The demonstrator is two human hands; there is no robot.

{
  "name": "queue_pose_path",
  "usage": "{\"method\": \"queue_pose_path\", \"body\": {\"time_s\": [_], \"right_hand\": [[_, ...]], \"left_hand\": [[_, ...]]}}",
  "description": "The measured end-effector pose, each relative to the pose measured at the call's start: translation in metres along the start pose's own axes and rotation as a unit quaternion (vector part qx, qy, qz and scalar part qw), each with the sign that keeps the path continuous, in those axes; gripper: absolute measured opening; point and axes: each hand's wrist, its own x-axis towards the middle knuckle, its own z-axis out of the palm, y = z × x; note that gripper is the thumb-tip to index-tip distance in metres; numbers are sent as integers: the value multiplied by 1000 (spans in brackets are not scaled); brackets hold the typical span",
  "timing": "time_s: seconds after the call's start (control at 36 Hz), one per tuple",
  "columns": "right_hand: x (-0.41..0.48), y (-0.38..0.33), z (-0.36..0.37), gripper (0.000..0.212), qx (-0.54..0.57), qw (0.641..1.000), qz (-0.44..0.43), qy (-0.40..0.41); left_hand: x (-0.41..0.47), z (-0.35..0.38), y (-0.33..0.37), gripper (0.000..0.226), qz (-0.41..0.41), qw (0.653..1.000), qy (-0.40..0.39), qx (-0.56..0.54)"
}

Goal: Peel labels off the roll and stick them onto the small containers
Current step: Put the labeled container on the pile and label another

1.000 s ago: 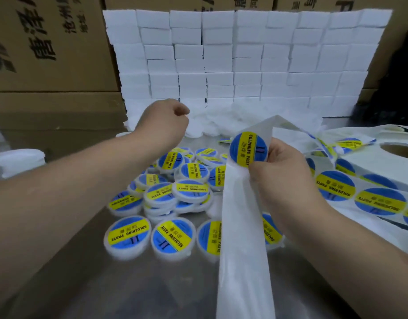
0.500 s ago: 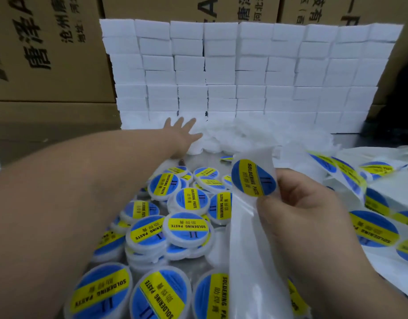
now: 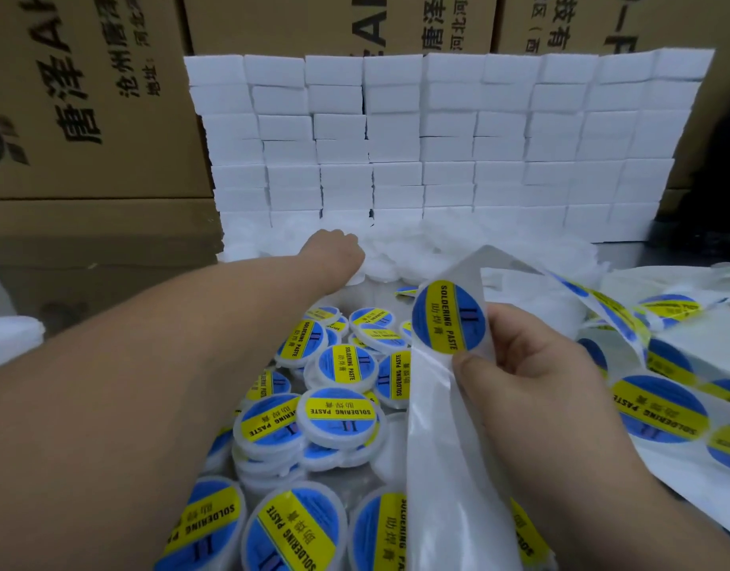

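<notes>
My left hand (image 3: 333, 252) is stretched far forward into the heap of plain white containers (image 3: 421, 257) at the foot of the white wall, fingers curled down on one white container (image 3: 356, 277). My right hand (image 3: 532, 377) pinches the glossy backing strip (image 3: 437, 467) just under a round blue and yellow "SOLDERING PASTE" label (image 3: 448, 317), which stands up on the strip. Labelled containers (image 3: 340, 414) lie piled between my arms. More of the label strip (image 3: 660, 410) trails off to the right.
A wall of stacked white boxes (image 3: 437, 138) closes the back, with brown cardboard cartons (image 3: 87, 96) behind and to the left. A white object (image 3: 9, 335) sits at the left edge. The roll's loose strips (image 3: 709, 340) cover the right side of the metal table (image 3: 367, 484).
My left hand reached forward from above the labelled pile, spread its fingers, then closed down into the white heap. My right hand kept its hold on the strip and label.
</notes>
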Motion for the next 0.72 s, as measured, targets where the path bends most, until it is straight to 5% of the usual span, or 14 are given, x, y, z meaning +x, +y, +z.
{"method": "queue_pose_path", "body": {"time_s": [0.17, 0.47, 0.61, 0.72], "right_hand": [[2, 2, 2, 50, -1, 1000, -2, 3], [4, 6, 1, 42, 0, 999, 23, 28], [4, 7, 1, 26, 10, 999, 27, 40], [3, 5, 1, 22, 29, 999, 23, 35]], "left_hand": [[2, -4, -3, 21, -14, 1000, -2, -3], [-4, -6, -9, 23, -69, 981, 61, -169], [-16, -15, -23, 17, -144, 931, 109, -319], [-46, -35, -24, 28, -188, 839, 174, -479]]}}
